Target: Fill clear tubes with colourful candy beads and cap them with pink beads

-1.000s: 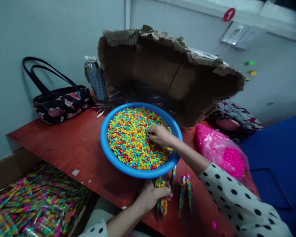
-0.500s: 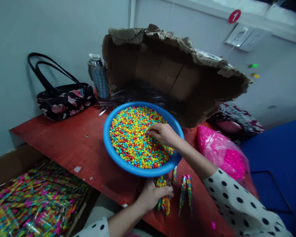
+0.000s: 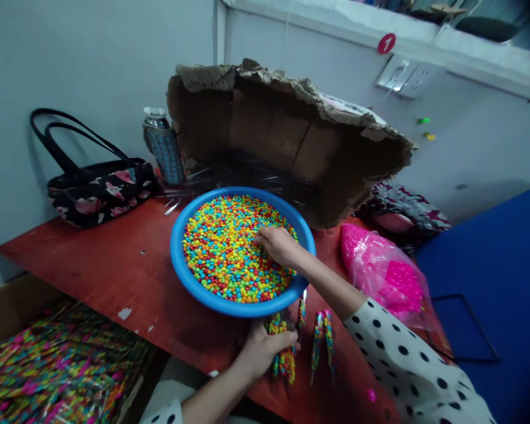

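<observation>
A blue plastic basin (image 3: 242, 309) stands on the table, filled with small multicoloured candies (image 3: 221, 247). My right hand (image 3: 280, 244) reaches over its right side, fingers curled together at the candy surface; whatever is between the fingertips is hidden. Just below the basin's near rim, my left hand (image 3: 262, 351) is closed around a bunch of clear candy-filled tubes (image 3: 286, 365), thumb across them. Two more filled tubes (image 3: 321, 340) with pink tops lie on the table to the right, and another tube (image 3: 302, 309) lies close beside my left hand.
A torn cardboard box (image 3: 265, 126) stands behind the basin with clear wrappers inside. To its left are a bottle (image 3: 165, 150) and a floral handbag (image 3: 103, 197). A bag of pink pieces (image 3: 384, 274) lies right. A box of filled tubes (image 3: 66, 365) sits lower left.
The whole view has shifted, so the scene sits slightly further left. My right hand stays in the candies, its fingers slightly lower among them. My left hand keeps its hold on the tubes.
</observation>
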`<action>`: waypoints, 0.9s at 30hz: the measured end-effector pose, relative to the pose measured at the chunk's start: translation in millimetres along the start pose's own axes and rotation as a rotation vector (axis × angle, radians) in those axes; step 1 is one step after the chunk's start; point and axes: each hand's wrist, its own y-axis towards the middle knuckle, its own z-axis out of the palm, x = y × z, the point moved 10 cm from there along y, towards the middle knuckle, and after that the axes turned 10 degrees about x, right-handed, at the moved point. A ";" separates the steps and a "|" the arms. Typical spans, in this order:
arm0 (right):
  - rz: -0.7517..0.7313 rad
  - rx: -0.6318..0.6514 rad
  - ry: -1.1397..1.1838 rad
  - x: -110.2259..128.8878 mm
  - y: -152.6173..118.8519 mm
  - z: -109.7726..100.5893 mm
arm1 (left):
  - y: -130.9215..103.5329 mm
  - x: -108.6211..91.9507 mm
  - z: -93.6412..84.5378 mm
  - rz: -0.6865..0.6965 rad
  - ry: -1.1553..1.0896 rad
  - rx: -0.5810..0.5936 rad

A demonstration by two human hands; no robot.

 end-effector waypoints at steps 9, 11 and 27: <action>-0.077 -0.026 -0.054 8.8 -8.0 -6.1 | -2.3 -7.6 2.9 -0.035 -0.015 -0.053; -0.113 -0.040 -0.183 10.1 -7.4 -3.3 | -1.9 -8.2 0.8 -0.015 0.030 -0.069; 0.303 -0.390 0.239 -156.8 -216.5 13.6 | 6.0 3.0 37.0 -0.124 -0.071 0.039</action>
